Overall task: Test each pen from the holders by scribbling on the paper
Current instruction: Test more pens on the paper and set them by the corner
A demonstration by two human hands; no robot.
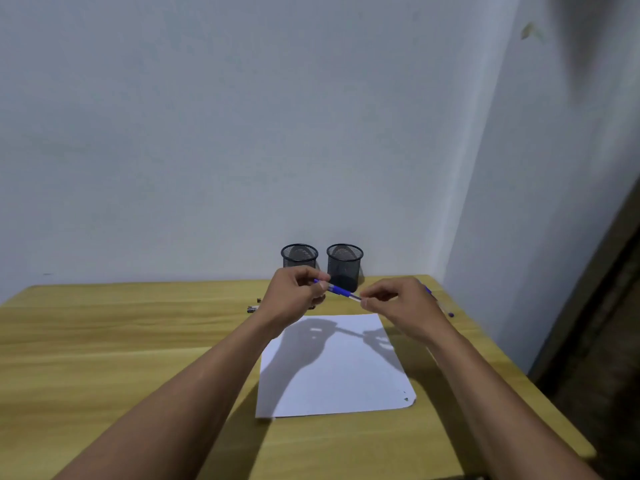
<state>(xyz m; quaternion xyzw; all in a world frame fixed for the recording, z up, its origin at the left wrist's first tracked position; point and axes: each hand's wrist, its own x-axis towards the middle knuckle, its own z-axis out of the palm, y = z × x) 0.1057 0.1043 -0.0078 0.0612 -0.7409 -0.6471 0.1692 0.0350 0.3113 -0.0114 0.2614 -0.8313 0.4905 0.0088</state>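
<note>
1. Blue pen: pinched at its upper end by the left hand, its tip end pinched by the right hand, above the paper.
2. Two mesh holders: just beyond the fingers.
3. Second pen: on the table, behind the right hand.

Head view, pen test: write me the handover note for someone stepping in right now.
Left hand: shut on the blue pen, held above the table.
Right hand: pinching that pen's tip end, apparently its cap.
Two black mesh holders stand at the table's back edge; no pens show above their rims.
Another pen lies on the table behind the right hand.
White paper: no scribbles visible, so no test shows as done.
Left: uncap, scribble, then test the remaining pens.
</note>
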